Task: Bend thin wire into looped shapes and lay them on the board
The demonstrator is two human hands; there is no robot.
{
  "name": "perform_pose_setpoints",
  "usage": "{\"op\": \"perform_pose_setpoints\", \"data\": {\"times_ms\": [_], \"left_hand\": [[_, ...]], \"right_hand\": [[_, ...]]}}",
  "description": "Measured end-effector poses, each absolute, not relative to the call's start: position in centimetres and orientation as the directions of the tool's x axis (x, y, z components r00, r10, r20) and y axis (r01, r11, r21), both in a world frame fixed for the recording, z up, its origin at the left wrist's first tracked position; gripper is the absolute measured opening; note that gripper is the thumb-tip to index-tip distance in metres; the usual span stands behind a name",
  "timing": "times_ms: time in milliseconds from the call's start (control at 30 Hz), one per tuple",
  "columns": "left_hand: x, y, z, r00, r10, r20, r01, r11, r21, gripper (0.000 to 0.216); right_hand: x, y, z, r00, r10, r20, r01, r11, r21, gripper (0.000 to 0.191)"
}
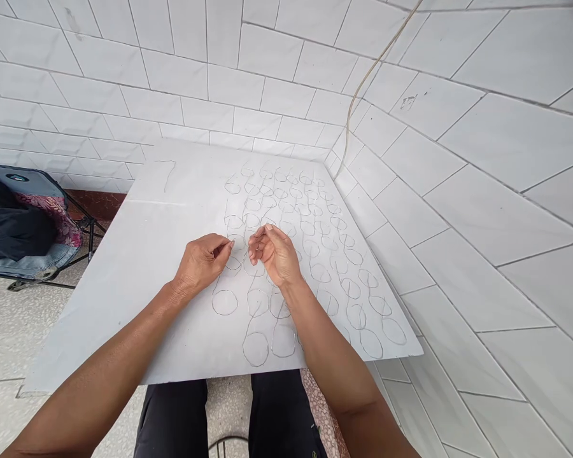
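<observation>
A white board (143,254) rests across my lap, and thin wire is bent into several rows of loops (315,242) over its right half. My left hand (201,262) hovers over the board's middle, thumb and fingers pinched together on the thin wire near a loop. My right hand (274,253) is just to its right, fingers curled and pinched around the same wire. The two hands are a few centimetres apart above the loop rows. The wire between the fingers is too fine to make out clearly.
White tiled walls (482,159) close in behind and to the right. A cord (363,83) hangs down the corner. A folding chair with dark clothes and a bag (23,222) stands at the left on the speckled floor (4,331).
</observation>
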State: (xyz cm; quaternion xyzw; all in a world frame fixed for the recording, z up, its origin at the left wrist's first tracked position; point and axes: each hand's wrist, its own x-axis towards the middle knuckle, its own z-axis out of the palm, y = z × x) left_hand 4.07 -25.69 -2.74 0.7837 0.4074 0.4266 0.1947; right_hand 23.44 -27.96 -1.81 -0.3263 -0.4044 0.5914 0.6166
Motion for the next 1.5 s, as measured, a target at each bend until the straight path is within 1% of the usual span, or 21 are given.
{"op": "perform_pose_setpoints", "data": {"times_ms": [100, 200, 300, 367, 467, 600, 733, 833, 933, 1033, 1133, 1300, 1500], "left_hand": [[4.0, -25.6, -2.7, 0.290, 0.797, 0.530, 0.470, -0.601, 0.646, 0.024], [3.9, -25.5, -2.6, 0.296, 0.783, 0.546, 0.452, -0.619, 0.643, 0.022], [3.9, -25.5, -2.7, 0.311, 0.784, 0.537, 0.450, -0.619, 0.644, 0.023], [3.8, -25.5, -2.7, 0.320, 0.783, 0.533, 0.450, -0.621, 0.642, 0.024], [3.8, -25.5, -2.8, 0.332, 0.771, 0.543, 0.434, -0.636, 0.637, 0.024], [3.9, -25.5, -2.7, 0.329, 0.778, 0.535, 0.420, -0.628, 0.656, 0.024], [4.0, -25.5, -2.7, 0.264, 0.837, 0.479, 0.420, -0.546, 0.724, 0.021], [4.0, -25.4, -2.6, 0.199, 0.867, 0.456, 0.437, -0.495, 0.751, 0.021], [4.0, -25.4, -2.6, 0.167, 0.858, 0.486, 0.487, -0.500, 0.716, 0.026], [4.0, -25.3, -2.6, 0.167, 0.836, 0.522, 0.535, -0.521, 0.665, 0.032], [4.0, -25.3, -2.7, 0.163, 0.831, 0.531, 0.546, -0.524, 0.653, 0.035], [4.1, -25.3, -2.9, 0.181, 0.830, 0.527, 0.520, -0.536, 0.665, 0.028], [4.0, -25.3, -3.2, 0.266, 0.804, 0.531, 0.493, -0.587, 0.642, 0.023]], "right_hand": [[23.4, -28.1, -1.8, -0.082, 0.991, 0.107, -0.471, 0.056, -0.880, 0.044], [23.2, -28.2, -1.7, -0.145, 0.987, 0.073, -0.440, 0.002, -0.898, 0.048], [22.9, -28.4, -1.7, -0.193, 0.981, 0.036, -0.403, -0.046, -0.914, 0.052], [22.7, -28.4, -1.7, -0.206, 0.978, 0.039, -0.411, -0.050, -0.910, 0.052], [22.6, -28.3, -2.0, -0.208, 0.977, 0.051, -0.438, -0.046, -0.898, 0.050], [22.7, -28.2, -2.2, -0.181, 0.983, 0.023, -0.434, -0.059, -0.899, 0.053], [22.7, -28.1, -2.3, -0.131, 0.991, 0.022, -0.428, -0.037, -0.903, 0.057], [22.5, -28.2, -2.3, -0.090, 0.994, 0.056, -0.400, 0.016, -0.916, 0.058], [22.3, -28.4, -2.3, -0.089, 0.992, 0.090, -0.364, 0.052, -0.930, 0.060], [22.2, -28.5, -2.3, -0.113, 0.989, 0.091, -0.313, 0.052, -0.948, 0.062], [22.1, -28.6, -2.4, -0.136, 0.986, 0.096, -0.284, 0.054, -0.957, 0.062], [22.1, -28.4, -2.6, -0.146, 0.985, 0.093, -0.279, 0.050, -0.959, 0.062], [22.2, -28.4, -2.7, -0.148, 0.984, 0.101, -0.303, 0.052, -0.951, 0.059]]}}
